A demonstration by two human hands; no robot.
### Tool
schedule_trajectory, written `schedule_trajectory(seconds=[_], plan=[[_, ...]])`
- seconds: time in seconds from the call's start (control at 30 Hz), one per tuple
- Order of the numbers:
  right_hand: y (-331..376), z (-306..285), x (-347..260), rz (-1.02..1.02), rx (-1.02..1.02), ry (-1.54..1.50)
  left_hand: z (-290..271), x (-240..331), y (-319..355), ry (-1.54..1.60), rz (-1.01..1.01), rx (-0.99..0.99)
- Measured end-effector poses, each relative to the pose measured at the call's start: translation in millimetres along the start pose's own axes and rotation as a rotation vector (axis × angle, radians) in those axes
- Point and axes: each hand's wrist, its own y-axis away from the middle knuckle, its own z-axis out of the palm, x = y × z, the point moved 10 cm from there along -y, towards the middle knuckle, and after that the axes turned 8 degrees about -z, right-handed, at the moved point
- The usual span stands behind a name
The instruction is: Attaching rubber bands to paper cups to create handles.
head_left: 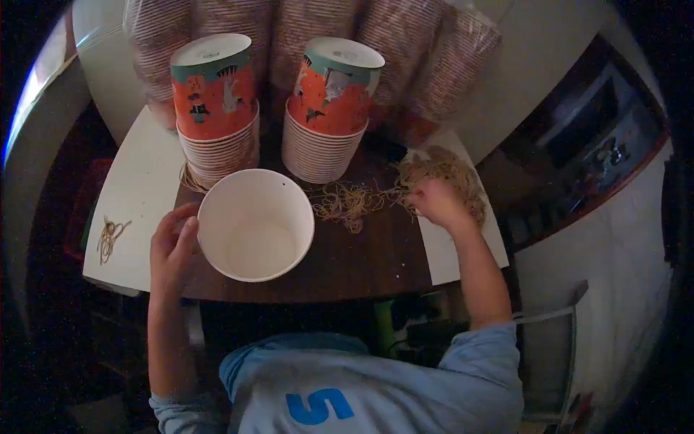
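A white paper bucket [254, 231] stands at the front of the table, its open mouth facing up toward me. One small dark hole shows near its rim at the far right. My left hand [173, 242] grips the bucket's left side, fingers curled partly out of sight behind the wall. Over at the right, my right hand [436, 202] is closed in a pinch on tan string, at the edge of a tangled string pile [452, 173]. More loose string [350, 205] trails across the dark wood between the bucket and that pile.
Two stacks of upside-down orange and green printed paper buckets [217, 101] [332, 94] stand behind. Plastic-wrapped bucket stacks [397, 50] line the back. A small string bundle [110, 239] lies on the white board at left. The table's front edge is close to me.
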Motion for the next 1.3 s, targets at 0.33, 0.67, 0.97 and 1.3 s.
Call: schedule_trajectory(seconds=[0.33, 0.67, 0.97, 1.3], plan=[[13.0, 38.9, -84.2, -0.469, 0.178, -0.150, -7.3, 74.0, 111.5, -0.253, 0.771, 0.455], [-51.1, 96.7, -100.5, -0.292, 0.002, -0.123, 98.3, 57.5, 153.2, -0.408, 0.960, -0.054], [-30.9, -13.4, -65.7, -0.303, 0.250, -0.754, 91.9, 49.5, 140.7, -0.365, 0.862, -0.087], [-7.7, -170.4, -54.8, -0.578, 0.189, -1.575, 83.6, 125.3, 130.4, -0.229, 0.946, -0.124]])
